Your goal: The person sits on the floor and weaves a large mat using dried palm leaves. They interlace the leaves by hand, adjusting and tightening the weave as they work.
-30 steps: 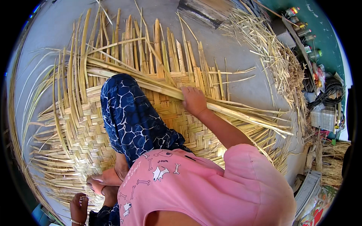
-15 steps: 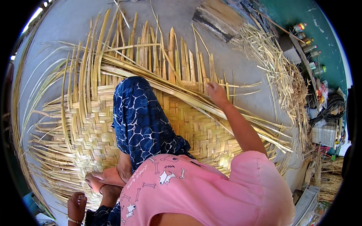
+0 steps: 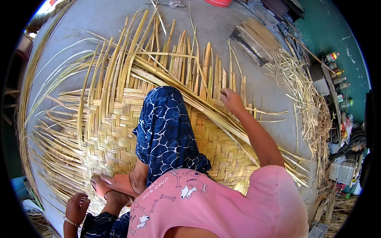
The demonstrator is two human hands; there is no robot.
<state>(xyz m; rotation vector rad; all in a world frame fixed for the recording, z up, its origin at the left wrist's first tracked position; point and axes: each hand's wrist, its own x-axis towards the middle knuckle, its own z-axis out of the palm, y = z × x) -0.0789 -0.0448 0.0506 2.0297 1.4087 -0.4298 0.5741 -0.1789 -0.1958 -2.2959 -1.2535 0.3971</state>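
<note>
Your right hand [image 3: 233, 101], at two o'clock, curls; I can't tell whether its grip holds anything. Your left hand [image 3: 76, 208], at eight, looks slack, empty. The woven mat [image 3: 107, 146] spreads beneath you; its long strips [image 3: 216, 115], eleven to four o'clock, seem light, springy: grasp mid-length.

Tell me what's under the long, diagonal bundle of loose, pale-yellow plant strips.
Under the bundle lies a flat, yellow, woven mat; its weave shows along the bundle's near side. Whatever is directly beneath is covered, and the raised knee in blue, white-veined cloth hides more.
</note>
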